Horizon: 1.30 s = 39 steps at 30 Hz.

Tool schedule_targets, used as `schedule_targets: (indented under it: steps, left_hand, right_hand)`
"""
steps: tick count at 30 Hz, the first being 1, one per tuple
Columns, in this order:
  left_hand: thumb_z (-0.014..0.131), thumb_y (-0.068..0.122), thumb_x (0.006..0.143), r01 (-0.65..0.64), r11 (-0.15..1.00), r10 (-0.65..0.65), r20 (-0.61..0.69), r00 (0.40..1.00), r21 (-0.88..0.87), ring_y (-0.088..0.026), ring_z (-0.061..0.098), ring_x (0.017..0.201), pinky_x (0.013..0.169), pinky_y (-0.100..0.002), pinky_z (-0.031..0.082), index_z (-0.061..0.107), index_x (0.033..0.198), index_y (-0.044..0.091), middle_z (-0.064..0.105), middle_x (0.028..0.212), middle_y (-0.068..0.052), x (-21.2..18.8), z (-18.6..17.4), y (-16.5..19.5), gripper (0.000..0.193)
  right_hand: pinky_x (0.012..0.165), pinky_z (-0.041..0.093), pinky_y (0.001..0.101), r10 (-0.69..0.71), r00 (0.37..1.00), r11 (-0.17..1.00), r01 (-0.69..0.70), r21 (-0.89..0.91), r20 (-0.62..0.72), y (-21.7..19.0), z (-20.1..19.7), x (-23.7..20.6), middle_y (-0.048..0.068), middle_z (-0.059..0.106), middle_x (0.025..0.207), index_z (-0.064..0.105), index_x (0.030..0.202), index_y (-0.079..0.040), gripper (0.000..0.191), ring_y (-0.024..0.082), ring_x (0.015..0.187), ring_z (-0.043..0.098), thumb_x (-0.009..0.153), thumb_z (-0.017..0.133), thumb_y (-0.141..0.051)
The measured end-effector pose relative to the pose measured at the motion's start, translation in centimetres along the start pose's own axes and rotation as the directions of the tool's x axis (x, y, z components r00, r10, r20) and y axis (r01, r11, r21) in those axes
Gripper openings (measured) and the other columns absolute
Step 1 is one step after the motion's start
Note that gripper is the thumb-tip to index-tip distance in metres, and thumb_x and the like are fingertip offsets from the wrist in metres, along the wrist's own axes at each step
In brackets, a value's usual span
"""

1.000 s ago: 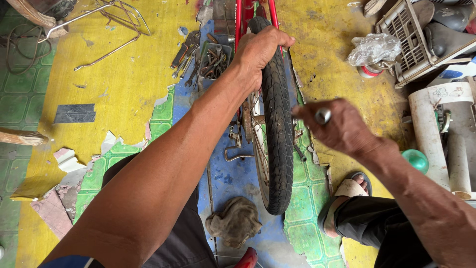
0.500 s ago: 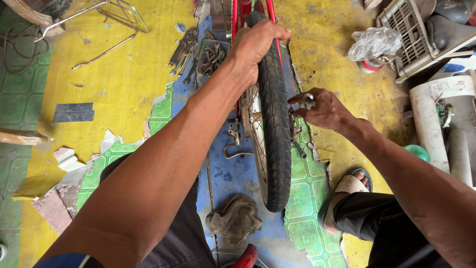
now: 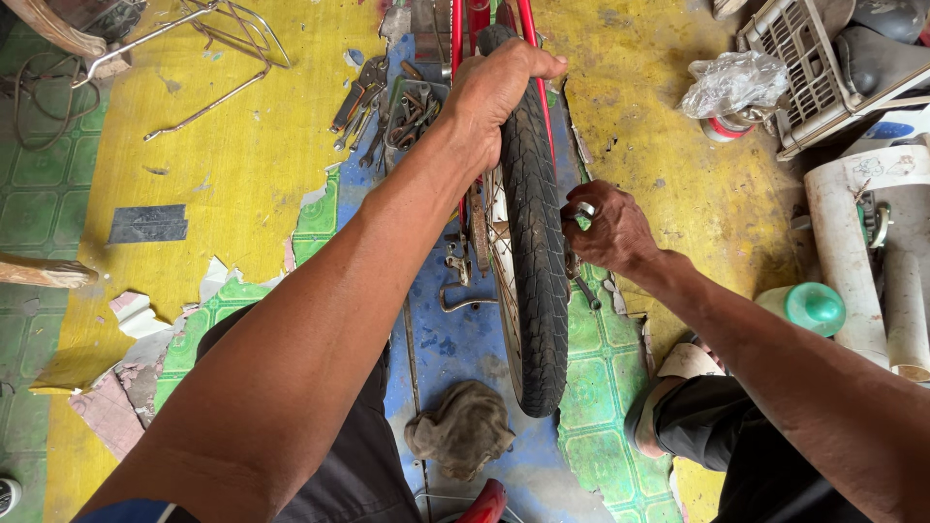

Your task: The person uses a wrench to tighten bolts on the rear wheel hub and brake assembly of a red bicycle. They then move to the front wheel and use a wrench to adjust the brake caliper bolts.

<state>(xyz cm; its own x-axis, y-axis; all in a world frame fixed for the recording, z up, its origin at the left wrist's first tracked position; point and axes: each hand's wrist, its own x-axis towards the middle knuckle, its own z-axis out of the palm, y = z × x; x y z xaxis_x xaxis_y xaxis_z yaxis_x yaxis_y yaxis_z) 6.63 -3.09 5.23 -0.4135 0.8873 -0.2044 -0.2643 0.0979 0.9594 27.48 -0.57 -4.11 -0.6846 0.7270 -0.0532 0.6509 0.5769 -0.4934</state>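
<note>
A black bicycle tyre (image 3: pixel 535 242) on a red frame (image 3: pixel 455 39) stands upright in the middle of the head view. My left hand (image 3: pixel 499 92) grips the top of the tyre. My right hand (image 3: pixel 608 228) is closed on a small metal wrench (image 3: pixel 585 209) right beside the tyre, at the wheel's right side near the axle. The part the wrench meets is hidden behind the tyre and my fingers.
A pile of spanners and pliers (image 3: pixel 387 111) lies on the blue floor left of the wheel. A brown rag (image 3: pixel 460 431) lies near the tyre's bottom. A green-capped bottle (image 3: pixel 804 305), a plastic bag (image 3: pixel 736 82) and a wire rack (image 3: pixel 218 48) stand around.
My right hand has moved left and down from open air to the wheel's right side, next to the tyre. The left hand has kept its hold on the tyre.
</note>
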Motion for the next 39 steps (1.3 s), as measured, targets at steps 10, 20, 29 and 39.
schedule_targets:
  steps: [10,20,29,39]
  left_hand:
    - [0.076,0.022,0.074,0.008,1.000,-0.008,0.000,1.000,-0.021,-0.027,0.071,0.074,0.063,-0.051,0.064,0.080,0.096,0.003,0.072,0.087,-0.013,0.2,-0.1,-0.2,0.030]
    - [0.076,0.021,0.073,0.028,0.999,-0.028,0.005,1.000,-0.018,-0.028,0.069,0.077,0.065,-0.053,0.061,0.081,0.093,0.004,0.072,0.088,-0.014,-0.2,-0.1,0.2,0.027]
    - [0.074,0.026,0.074,0.036,0.997,-0.035,-0.016,0.999,0.070,-0.033,0.064,0.107,0.084,-0.063,0.055,0.080,0.096,0.010,0.072,0.109,-0.015,-0.3,-0.2,0.1,0.028]
    - [0.075,0.023,0.073,0.024,1.000,-0.024,0.011,1.000,-0.001,-0.032,0.071,0.092,0.078,-0.059,0.062,0.081,0.095,0.008,0.076,0.098,-0.014,0.4,-0.3,-0.4,0.028]
  right_hand:
    - [0.106,0.052,0.0296,0.061,0.956,0.994,-0.085,0.070,0.288,-0.5,0.0,1.4,-0.002,0.069,0.128,0.071,0.113,-0.018,0.025,0.018,0.113,0.067,0.088,0.066,-0.014]
    - [0.098,0.057,0.0357,0.193,0.959,0.981,-0.186,-0.054,0.207,-1.1,-0.8,1.0,0.001,0.071,0.123,0.077,0.106,-0.022,0.024,0.023,0.107,0.069,0.084,0.072,-0.014]
    - [0.078,0.064,0.0296,0.211,0.941,0.968,-0.240,0.080,0.265,1.1,1.0,2.0,0.004,0.080,0.111,0.074,0.114,-0.022,0.031,0.016,0.088,0.075,0.083,0.076,-0.018]
    - [0.089,0.062,0.0347,0.174,0.949,0.984,-0.181,0.002,0.263,1.7,0.9,2.1,0.002,0.076,0.116,0.076,0.110,-0.021,0.025,0.021,0.098,0.073,0.086,0.071,-0.015]
